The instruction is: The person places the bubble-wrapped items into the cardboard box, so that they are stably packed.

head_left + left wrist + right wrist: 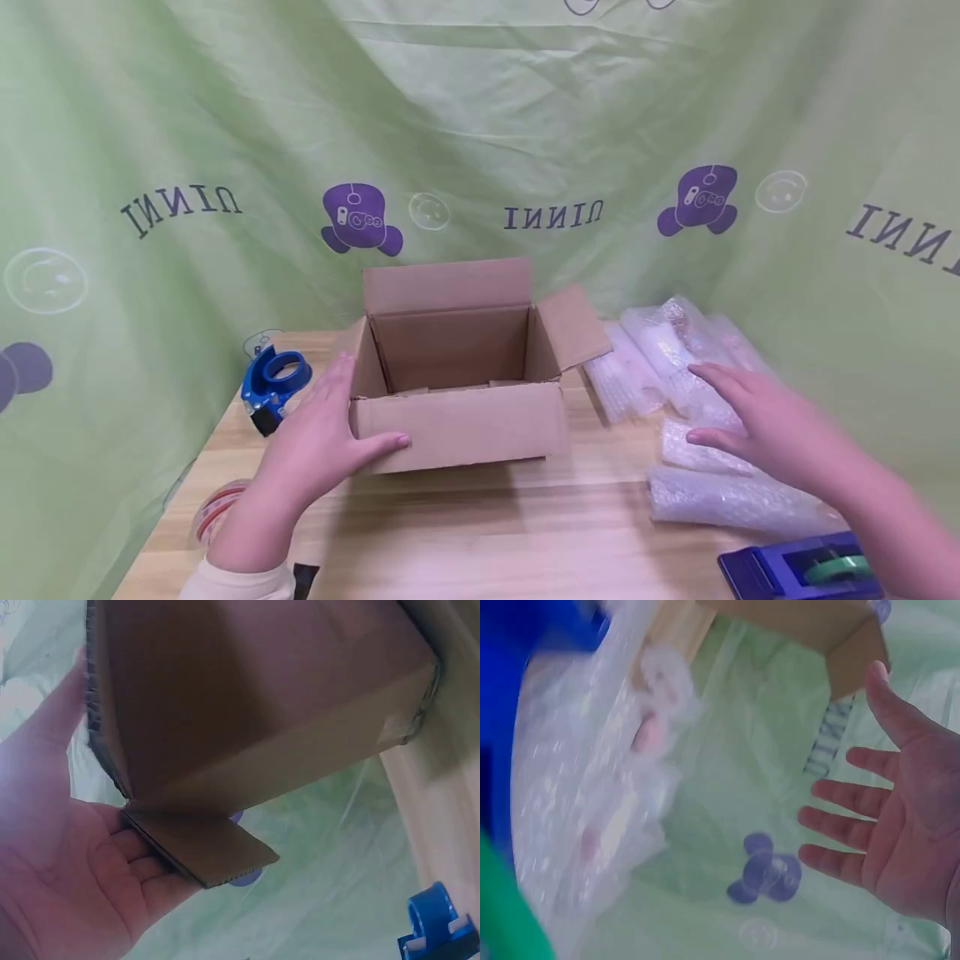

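A brown cardboard box (461, 429) stands with its top flaps spread outward. My left hand (311, 442) is at its left front corner, the thumb across the front flap and the fingers along the left flap. The left wrist view shows the palm of the left hand (97, 862) behind a small flap (202, 847), with the box (262, 697) beyond. To the right, my right hand (772, 417) hovers over bubble wrap (675, 358), fingers spread, holding nothing. In the right wrist view the right hand (900, 817) is apart from the box flap (855, 664).
At the left are a blue tape dispenser (273, 383) and a roll of clear and red tape (217, 508). Rolled bubble wrap (735, 500) lies at the right, above a blue dispenser with green tape (795, 571). A green curtain (465, 125) hangs behind the table.
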{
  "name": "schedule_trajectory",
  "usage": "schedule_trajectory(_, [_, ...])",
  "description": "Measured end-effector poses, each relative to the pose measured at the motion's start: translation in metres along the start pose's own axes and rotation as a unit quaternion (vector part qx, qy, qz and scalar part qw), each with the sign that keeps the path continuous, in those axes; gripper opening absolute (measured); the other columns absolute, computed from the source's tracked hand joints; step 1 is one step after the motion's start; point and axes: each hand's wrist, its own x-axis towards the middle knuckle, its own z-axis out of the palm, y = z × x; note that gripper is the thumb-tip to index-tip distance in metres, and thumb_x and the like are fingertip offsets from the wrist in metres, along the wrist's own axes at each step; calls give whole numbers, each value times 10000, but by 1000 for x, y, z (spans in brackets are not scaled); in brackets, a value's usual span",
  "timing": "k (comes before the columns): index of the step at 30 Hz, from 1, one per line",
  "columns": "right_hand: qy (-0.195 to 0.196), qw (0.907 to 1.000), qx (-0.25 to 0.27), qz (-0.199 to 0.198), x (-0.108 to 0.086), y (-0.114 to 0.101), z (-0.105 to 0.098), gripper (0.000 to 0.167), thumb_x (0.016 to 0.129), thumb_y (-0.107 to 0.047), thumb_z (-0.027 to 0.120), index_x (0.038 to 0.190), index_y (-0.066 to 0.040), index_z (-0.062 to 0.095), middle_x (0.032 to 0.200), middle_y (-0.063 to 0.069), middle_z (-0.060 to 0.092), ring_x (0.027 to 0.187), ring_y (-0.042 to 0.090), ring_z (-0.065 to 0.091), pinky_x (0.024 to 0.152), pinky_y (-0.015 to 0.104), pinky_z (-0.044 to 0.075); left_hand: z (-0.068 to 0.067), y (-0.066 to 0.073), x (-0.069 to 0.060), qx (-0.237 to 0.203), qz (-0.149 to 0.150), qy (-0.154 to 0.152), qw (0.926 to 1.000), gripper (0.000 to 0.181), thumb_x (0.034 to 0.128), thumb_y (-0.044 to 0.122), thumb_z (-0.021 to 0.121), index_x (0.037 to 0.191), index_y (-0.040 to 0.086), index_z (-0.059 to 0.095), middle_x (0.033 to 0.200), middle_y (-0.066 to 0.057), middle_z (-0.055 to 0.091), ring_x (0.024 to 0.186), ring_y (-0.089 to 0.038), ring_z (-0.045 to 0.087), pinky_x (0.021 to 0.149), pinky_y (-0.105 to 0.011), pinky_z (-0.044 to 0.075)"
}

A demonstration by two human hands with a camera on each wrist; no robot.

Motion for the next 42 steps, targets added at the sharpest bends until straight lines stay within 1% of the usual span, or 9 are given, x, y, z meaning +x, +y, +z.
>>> schedule_trajectory(3, [-237, 9997, -71, 45, 0, 9, -1, 816, 839, -609, 668, 1426, -74, 480, 1357, 237, 547, 1212, 477, 521, 931, 664, 437, 3, -2, -3, -208, -173, -5, 9996, 1324, 670, 837, 629, 1581, 57, 68, 1631, -183, 154, 1449, -433, 266, 1104, -640, 311])
schedule_trajectory(8, [-709, 9974, -78, 64, -4, 20, 7, 811, 808, -658, 655, 1360, -73, 556, 1278, 238, 607, 1133, 474, 581, 896, 647, 470, 9, -2, -6, -343, -266, 143, 9990, 1331, 668, 811, 660, 1584, 72, 39, 1634, -175, 145, 1390, -479, 343, 1041, -644, 385])
schedule_trajectory(14, [-1054, 9942, -121, -158, -9, 30, 27, 679, 751, -576, 755, 1219, -95, 653, 1158, 116, 668, 1028, 360, 644, 853, 566, 527, 19, -2, -10, -327, -245, 197, 9990, 1329, 673, 820, 642, 1585, 84, 17, 1642, -153, 127, 1343, -484, 407, 938, -612, 484])
schedule_trajectory(19, [-1471, 9888, 34, -257, -12, 36, 42, 552, 721, -481, 797, 1119, -117, 680, 1099, 66, 671, 963, 299, 649, 797, 489, 548, 23, -3, -14, -343, -264, 299, 9986, 1324, 674, 813, 652, 1587, 89, 23, 1643, -150, 131, 1344, -486, 404, 945, -625, 472])
schedule_trajectory(22, [-1760, 9841, 225, -90, -13, 39, 49, 523, 706, -426, 811, 1106, -116, 682, 1072, 46, 660, 927, 253, 634, 767, 435, 547, 23, -4, -16, -372, -275, 313, 9984, 1320, 679, 799, 663, 1587, 90, 19, 1644, -150, 123, 1360, -482, 383, 971, -634, 451])
schedule_trajectory(25, [-1837, 9827, 222, -80, -13, 42, 56, 491, 685, -378, 821, 1080, -114, 695, 1028, 14, 642, 897, 199, 599, 743, 379, 535, 23, -4, -16, -370, -276, 342, 9983, 1318, 682, 797, 662, 1587, 97, 9, 1646, -146, 115, 1368, -480, 373, 987, -635, 439])
schedule_trajectory(29, [-1750, 9841, 65, -307, -16, 45, 65, 422, 659, -309, 831, 1022, -136, 704, 918, -28, 582, 795, 106, 520, 660, 291, 487, 24, -4, -16, -378, -282, 310, 9984, 1322, 680, 802, 657, 1587, 96, 4, 1647, -146, 106, 1367, -485, 371, 1001, -635, 430])
schedule_trajectory(35, [-1857, 9811, -41, -542, -23, 48, 72, 373, 633, -219, 833, 967, -175, 674, 829, -71, 520, 689, 25, 461, 584, 264, 463, 26, -1, -16, -426, -296, 220, 9984, 1322, 677, 803, 658, 1587, 100, 5, 1646, -149, 113, 1374, -476, 371, 1001, -630, 435])
schedule_trajectory(42, [-2127, 9768, 198, -143, -24, 46, 72, 422, 656, -283, 840, 998, -175, 618, 765, -112, 547, 668, 24, 516, 603, 291, 499, 27, -2, -15, -460, -273, 290, 9981, 1314, 678, 791, 672, 1588, 102, 22, 1643, -150, 129, 1375, -468, 376, 990, -631, 442])
